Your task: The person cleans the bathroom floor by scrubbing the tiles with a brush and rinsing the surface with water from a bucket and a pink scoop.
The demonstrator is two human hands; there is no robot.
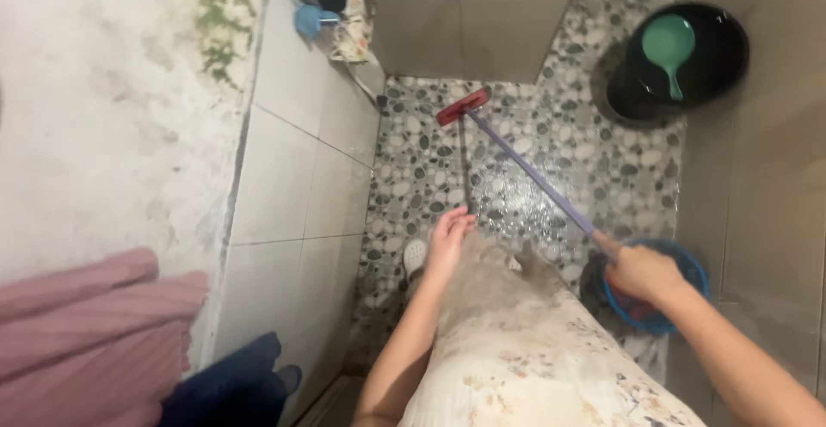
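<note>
— What does the right hand (641, 270) have?

— It is clenched around the near end of a purple handle (529, 172). The pole runs up toward eleven o'clock to a red brush head (463, 105), which rests on the wet pebble floor (594, 92) near the far wall.

— And the left hand (449, 236)?

— Empty, fingers held loosely together and slightly curled, hanging over the floor at about nine o'clock from the right hand, well apart from the pole.

— What lies around them?

— A blue basin (680, 259) sits just under the right hand. At one o'clock stands a black bucket (718, 57) with a green dipper (668, 49) in it. Pink cloth (86, 332) and dark blue cloth (228, 384) hang at eight o'clock against the tiled wall (292, 178).
</note>
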